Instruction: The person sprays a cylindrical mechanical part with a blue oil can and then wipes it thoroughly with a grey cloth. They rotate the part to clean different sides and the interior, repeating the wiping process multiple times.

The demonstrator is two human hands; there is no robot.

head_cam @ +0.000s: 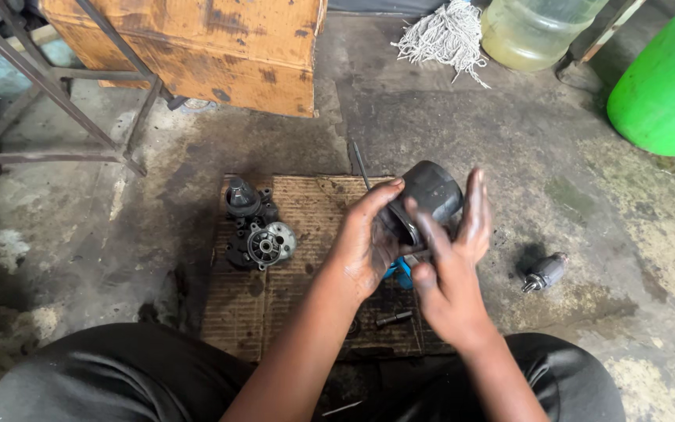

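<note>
Housing (430, 195), dark, cylindrical, between hands; left hand (365, 246) clasps it; right hand (451, 270) fingers spread alongside.

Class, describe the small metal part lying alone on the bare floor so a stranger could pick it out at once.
Start at the big green container, then look down the stained concrete floor. Beside the cardboard mat lies a small armature: a grey cylinder with a short shaft, the only part off the mat.

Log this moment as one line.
left hand: holds dark cylindrical housing | right hand: fingers on housing | cardboard mat: motor parts
</note>
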